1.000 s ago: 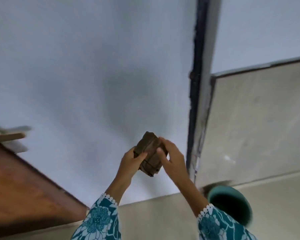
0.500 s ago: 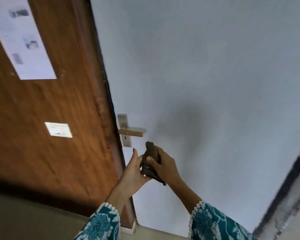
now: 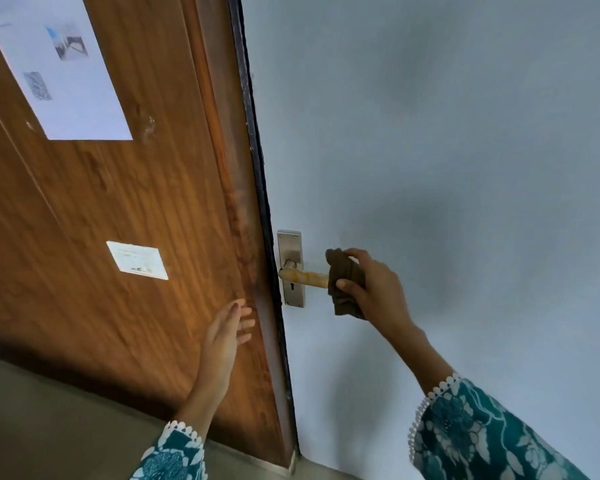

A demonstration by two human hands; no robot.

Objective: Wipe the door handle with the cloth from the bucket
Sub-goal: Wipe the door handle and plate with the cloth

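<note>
Change from half a second ago — left hand [image 3: 226, 336] has let go, now open at centre frame; right hand [image 3: 373, 289] alone grips the cloth [image 3: 346, 282], pressed over the door handle [image 3: 303, 278] tip. Handle long axis horizontal, free end pointing right. Tip hidden under cloth.

Right hand [image 3: 378, 289] presses the brown cloth [image 3: 347, 282] around the door handle [image 3: 305, 277] tip, seemingly; left hand [image 3: 226, 330] spread.

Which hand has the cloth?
The right hand, gripping the brown cloth at the door handle tip; the left hand is open and empty.
</note>
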